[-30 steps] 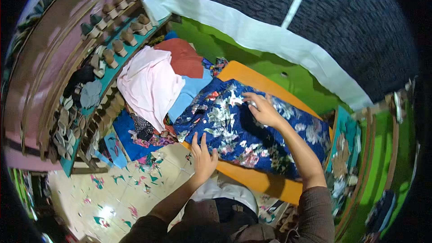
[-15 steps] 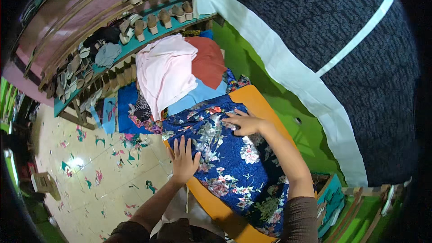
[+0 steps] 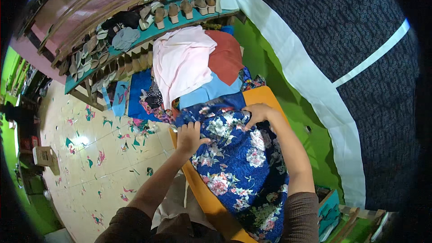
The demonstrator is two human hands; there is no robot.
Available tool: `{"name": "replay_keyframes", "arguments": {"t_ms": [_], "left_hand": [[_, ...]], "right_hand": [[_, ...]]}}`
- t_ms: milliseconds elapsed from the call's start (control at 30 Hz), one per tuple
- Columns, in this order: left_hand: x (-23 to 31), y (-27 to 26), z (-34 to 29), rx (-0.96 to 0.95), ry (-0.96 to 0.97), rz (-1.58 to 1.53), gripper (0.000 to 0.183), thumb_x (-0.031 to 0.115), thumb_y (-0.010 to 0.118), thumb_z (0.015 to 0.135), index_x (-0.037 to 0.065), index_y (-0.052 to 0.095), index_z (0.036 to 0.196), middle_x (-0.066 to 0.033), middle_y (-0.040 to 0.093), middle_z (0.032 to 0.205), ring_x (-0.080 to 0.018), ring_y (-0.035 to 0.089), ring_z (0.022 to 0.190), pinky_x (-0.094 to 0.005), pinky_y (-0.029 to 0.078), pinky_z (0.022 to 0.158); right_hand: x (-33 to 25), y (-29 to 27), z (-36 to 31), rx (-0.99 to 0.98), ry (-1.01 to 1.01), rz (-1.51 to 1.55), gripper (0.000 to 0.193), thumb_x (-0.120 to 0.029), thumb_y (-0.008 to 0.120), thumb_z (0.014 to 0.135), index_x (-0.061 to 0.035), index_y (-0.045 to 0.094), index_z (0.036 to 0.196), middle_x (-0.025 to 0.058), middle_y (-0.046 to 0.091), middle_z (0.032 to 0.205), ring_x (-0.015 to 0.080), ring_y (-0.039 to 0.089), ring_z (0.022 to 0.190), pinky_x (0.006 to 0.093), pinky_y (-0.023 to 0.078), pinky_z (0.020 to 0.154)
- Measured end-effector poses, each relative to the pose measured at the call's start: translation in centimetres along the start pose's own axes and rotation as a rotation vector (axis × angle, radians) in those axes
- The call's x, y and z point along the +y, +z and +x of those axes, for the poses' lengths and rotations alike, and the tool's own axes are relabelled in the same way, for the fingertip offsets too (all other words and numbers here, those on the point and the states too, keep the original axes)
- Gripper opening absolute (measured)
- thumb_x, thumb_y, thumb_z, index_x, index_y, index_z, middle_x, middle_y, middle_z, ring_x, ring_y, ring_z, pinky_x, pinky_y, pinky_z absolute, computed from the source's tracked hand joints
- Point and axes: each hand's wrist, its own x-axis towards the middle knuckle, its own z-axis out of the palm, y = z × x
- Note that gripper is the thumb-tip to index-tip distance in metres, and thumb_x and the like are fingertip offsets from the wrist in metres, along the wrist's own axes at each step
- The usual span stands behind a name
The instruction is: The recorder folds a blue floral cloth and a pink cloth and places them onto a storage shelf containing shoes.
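The left hand point(image 3: 189, 139) is touching the floral cloth point(image 3: 234, 166) near its left edge, the right hand point(image 3: 260, 114) near its right; whether either is gripping fabric, one cannot tell. The cloth is lying on the orange table point(image 3: 266, 97).

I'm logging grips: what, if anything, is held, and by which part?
The left hand and right hand touch the blue floral cloth near its far end; whether either grips it cannot be told.
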Motion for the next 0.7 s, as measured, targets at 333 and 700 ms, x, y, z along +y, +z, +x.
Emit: {"name": "replay_keyframes", "arguments": {"t_ms": [333,700], "left_hand": [[-1.0,-6.4,0.9,-0.884,-0.089,-1.458,0.072,0.033,0.064,0.077,-0.001,0.03,0.132,-0.0115,0.045,0.124,-0.0197,0.044,0.111,-0.0304,0.035,0.093],[-0.2,-2.7,1.0,-0.091,0.008,-0.375,0.083,0.051,0.061,0.073,-0.002,0.032,0.13,-0.023,0.038,0.126,-0.0387,0.037,0.118,-0.0442,0.031,0.097]], "right_hand": [[0.3,-4.5,-5.2,-0.343,-0.021,0.305,0.059,-0.043,0.077,0.059,-0.0012,0.064,0.098,0.0045,0.064,0.089,0.0139,0.056,0.083,0.0252,0.042,0.076],[3.2,6.0,-2.4,0.592,-0.04,0.576,0.079,-0.04,0.065,0.073,-0.0014,0.032,0.133,0.0221,0.033,0.135,0.0304,0.029,0.128,0.0345,0.022,0.106]]}}
